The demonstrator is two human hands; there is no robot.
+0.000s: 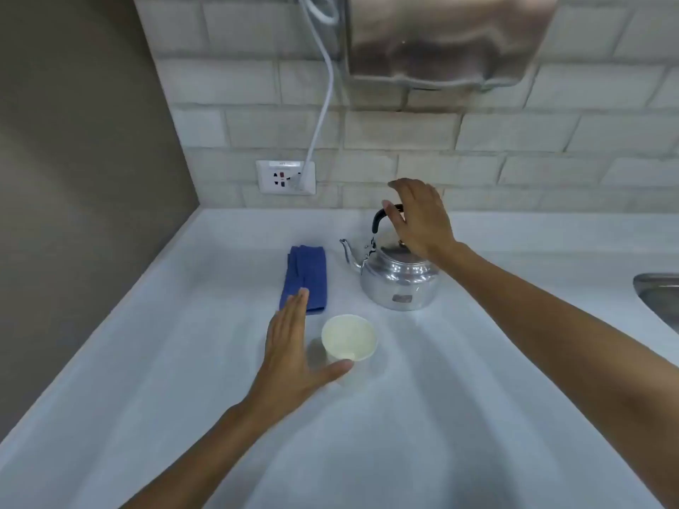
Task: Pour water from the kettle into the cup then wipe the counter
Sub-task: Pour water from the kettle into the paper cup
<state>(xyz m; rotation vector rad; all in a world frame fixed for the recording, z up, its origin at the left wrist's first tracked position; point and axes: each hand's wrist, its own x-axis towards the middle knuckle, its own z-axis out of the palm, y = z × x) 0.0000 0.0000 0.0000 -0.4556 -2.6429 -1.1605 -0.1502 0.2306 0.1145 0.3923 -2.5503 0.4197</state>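
A shiny metal kettle (398,279) with a black handle stands on the white counter (422,416), its spout pointing left. My right hand (419,218) hovers over the handle with fingers spread, holding nothing. In front of the kettle sits a white paper cup (349,337), upright, and it looks empty. My left hand (294,358) is open just left of the cup, thumb reaching around its near side, fingers straight. A folded blue cloth (305,277) lies flat behind my left hand, to the left of the kettle.
A wall socket (286,177) with a white cable plugged in sits on the tiled back wall. A steel appliance (441,38) hangs above the kettle. The rim of a metal sink (657,295) shows at the right edge. A grey wall bounds the left.
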